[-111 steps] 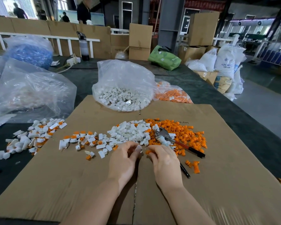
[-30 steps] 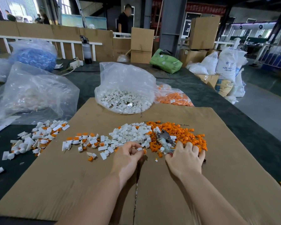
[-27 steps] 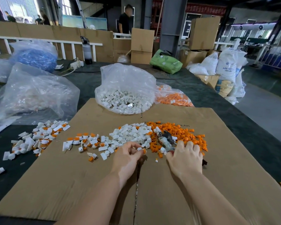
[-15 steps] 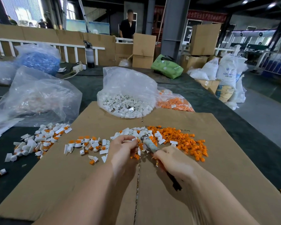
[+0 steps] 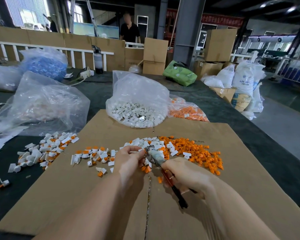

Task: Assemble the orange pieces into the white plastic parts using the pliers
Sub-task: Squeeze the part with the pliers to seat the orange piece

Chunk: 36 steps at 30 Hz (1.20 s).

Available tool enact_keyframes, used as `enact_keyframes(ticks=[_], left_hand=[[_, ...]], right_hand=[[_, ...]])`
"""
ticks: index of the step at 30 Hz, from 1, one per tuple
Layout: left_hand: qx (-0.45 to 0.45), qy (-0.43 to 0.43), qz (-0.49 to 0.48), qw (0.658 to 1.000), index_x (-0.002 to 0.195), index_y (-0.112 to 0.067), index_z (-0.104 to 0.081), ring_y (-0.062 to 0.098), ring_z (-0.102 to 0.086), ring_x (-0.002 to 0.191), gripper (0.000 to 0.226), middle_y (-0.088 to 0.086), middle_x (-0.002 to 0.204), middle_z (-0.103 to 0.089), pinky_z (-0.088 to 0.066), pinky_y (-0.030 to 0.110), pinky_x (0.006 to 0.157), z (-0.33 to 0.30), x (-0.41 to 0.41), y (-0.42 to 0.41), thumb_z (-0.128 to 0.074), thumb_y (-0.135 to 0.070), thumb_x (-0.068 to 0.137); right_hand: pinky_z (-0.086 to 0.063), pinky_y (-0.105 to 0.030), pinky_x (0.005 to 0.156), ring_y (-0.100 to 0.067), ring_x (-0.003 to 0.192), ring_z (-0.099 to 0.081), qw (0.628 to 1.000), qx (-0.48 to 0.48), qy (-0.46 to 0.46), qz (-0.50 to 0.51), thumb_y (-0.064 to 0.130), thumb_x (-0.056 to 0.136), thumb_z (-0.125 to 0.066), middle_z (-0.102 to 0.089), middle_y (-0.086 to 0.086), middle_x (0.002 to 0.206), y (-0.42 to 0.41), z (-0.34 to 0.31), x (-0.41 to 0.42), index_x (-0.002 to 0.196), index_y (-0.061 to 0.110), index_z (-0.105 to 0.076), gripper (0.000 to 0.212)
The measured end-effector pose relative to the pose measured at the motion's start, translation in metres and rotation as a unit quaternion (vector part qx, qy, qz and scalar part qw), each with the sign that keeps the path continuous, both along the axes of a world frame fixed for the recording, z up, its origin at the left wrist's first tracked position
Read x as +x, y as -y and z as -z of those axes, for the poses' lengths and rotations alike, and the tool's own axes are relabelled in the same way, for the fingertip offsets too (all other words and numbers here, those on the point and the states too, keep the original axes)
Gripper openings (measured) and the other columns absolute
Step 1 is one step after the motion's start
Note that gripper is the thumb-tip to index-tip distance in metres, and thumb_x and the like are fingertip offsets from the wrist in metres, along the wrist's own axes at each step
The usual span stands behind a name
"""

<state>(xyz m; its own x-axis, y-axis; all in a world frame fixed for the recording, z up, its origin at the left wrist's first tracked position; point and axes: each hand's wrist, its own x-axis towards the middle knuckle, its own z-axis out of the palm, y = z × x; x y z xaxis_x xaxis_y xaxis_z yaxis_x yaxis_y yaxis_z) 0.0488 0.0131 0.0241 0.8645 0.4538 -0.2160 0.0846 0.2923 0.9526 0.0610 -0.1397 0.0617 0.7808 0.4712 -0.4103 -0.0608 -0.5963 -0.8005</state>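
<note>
From the head camera we see the right hand (image 5: 184, 172) gripping the pliers (image 5: 156, 157) by the handles. The left hand (image 5: 128, 158) pinches what seems a white part at the tool's tip. Orange pieces (image 5: 196, 151) lie just right, on the cardboard (image 5: 76, 196).

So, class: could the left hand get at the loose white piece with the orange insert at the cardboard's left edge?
Probably not at once: the left hand is pinching a part at the pliers. Nothing blocks the white piece.
</note>
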Motion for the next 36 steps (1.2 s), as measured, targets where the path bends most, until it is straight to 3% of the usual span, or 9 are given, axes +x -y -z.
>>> enact_keyframes(ticks=[4,9,14,22,25,29,33,36], left_hand=[[0.000,-0.007,-0.005,1.000,0.089,-0.004,-0.059,0.015,-0.052,0.054,0.006,0.008,0.066,-0.058,-0.046,0.016,0.041,0.003,0.003,-0.001,-0.060,0.002,0.088],[0.005,0.003,-0.016,1.000,0.087,-0.004,-0.057,0.012,-0.054,0.050,0.008,0.008,0.065,-0.060,-0.045,0.016,0.043,0.006,0.005,0.001,-0.061,0.003,0.086],[-0.001,-0.002,-0.019,1.000,0.088,-0.004,-0.056,0.007,-0.054,0.043,0.009,0.008,0.064,-0.059,-0.045,0.016,0.040,0.009,0.004,0.004,-0.061,0.004,0.086],[-0.011,-0.018,-0.016,1.000,0.100,0.002,-0.059,0.013,-0.055,0.055,0.013,0.009,0.069,-0.059,-0.052,0.030,0.060,0.015,-0.001,0.012,-0.059,0.003,0.088],[-0.009,-0.012,-0.023,1.000,0.102,0.003,-0.058,0.014,-0.053,0.054,0.013,0.009,0.068,-0.057,-0.051,0.031,0.057,0.014,-0.001,0.014,-0.058,0.003,0.089],[0.010,-0.011,-0.037,0.999,0.101,-0.002,-0.058,0.016,-0.056,0.058,0.010,0.010,0.068,-0.060,-0.055,0.046,0.072,0.014,0.001,0.015,-0.058,-0.003,0.090],[0.048,-0.017,-0.053,0.997,0.099,-0.004,-0.061,0.015,-0.059,0.057,0.010,0.008,0.066,-0.061,-0.056,0.041,0.073,0.023,0.001,0.010,-0.061,-0.007,0.089],[0.110,-0.009,-0.045,0.993,0.097,-0.010,-0.064,0.010,-0.061,0.054,0.008,0.007,0.067,-0.062,-0.057,0.036,0.072,0.029,-0.003,0.005,-0.062,-0.010,0.089]], right_hand=[[-0.046,-0.032,0.061,-0.021,0.060,-0.055,1.000,-0.007,0.019,-0.010,0.029,0.091,-0.038,-0.057,-0.005,0.066,-0.001,0.000,-0.002,0.083,0.014,-0.050,0.022],[-0.028,-0.025,0.053,-0.010,0.057,-0.039,0.980,-0.075,0.182,-0.029,0.036,0.094,-0.042,-0.042,0.004,0.068,-0.004,0.002,-0.004,0.070,0.021,-0.039,0.028],[-0.029,-0.024,0.056,-0.010,0.061,-0.040,0.977,-0.083,0.196,-0.030,0.037,0.097,-0.040,-0.041,0.004,0.074,-0.004,0.008,-0.005,0.073,0.022,-0.037,0.028],[-0.025,-0.022,0.052,-0.007,0.059,-0.037,0.971,-0.097,0.217,-0.017,0.040,0.096,-0.042,-0.038,0.007,0.071,0.000,0.021,-0.008,0.071,0.026,-0.034,0.030],[-0.028,-0.022,0.053,-0.007,0.061,-0.041,0.973,-0.089,0.214,-0.010,0.049,0.093,-0.044,-0.044,0.006,0.074,0.004,0.023,-0.005,0.074,0.025,-0.042,0.031],[-0.031,-0.020,0.055,-0.004,0.069,-0.046,0.965,-0.071,0.249,0.030,0.055,0.086,-0.051,-0.048,0.011,0.081,0.009,0.031,-0.002,0.084,0.024,-0.052,0.031],[-0.036,-0.014,0.061,0.001,0.078,-0.048,0.953,-0.062,0.290,0.057,0.051,0.084,-0.057,-0.050,0.017,0.085,0.012,0.045,0.001,0.098,0.028,-0.055,0.027],[-0.042,-0.025,0.072,-0.008,0.092,-0.052,0.941,-0.080,0.313,0.099,0.049,0.083,-0.058,-0.055,0.011,0.097,0.018,0.051,0.010,0.105,0.027,-0.058,0.032]])
